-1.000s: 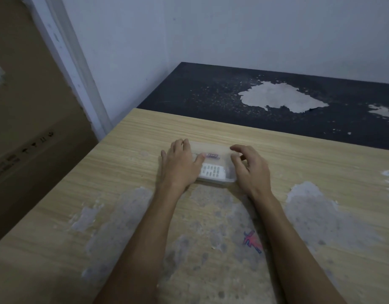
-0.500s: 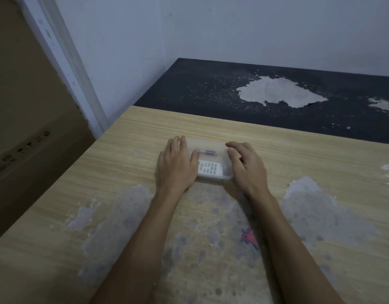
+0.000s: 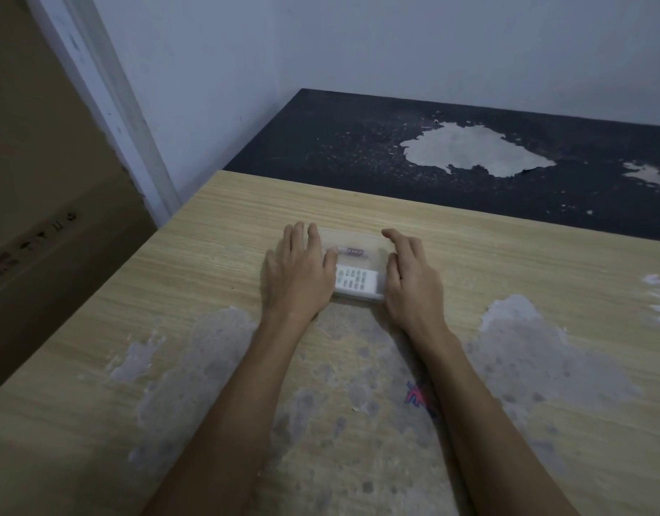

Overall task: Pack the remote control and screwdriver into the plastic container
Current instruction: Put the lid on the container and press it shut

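Observation:
A clear plastic container (image 3: 358, 243) with its lid on sits on the wooden table (image 3: 507, 262). Through the lid I see a white remote control (image 3: 355, 284) with rows of buttons along the near side. Behind it lies the screwdriver (image 3: 352, 252), with a reddish handle. My left hand (image 3: 298, 273) lies flat over the container's left end, thumb on the lid. My right hand (image 3: 410, 281) presses against its right end, fingers curled over the edge. Both hands hide the container's ends.
The table's surface is worn, with grey peeled patches (image 3: 522, 351) and a red-blue mark (image 3: 418, 396) near my right forearm. A dark peeling surface (image 3: 432, 158) lies behind the table. A white wall corner and a brown cardboard box (image 3: 42, 217) stand at the left.
Both hands stay on the container's ends. My right fingers have shifted a little along the lid's right edge. The view has tilted slightly.

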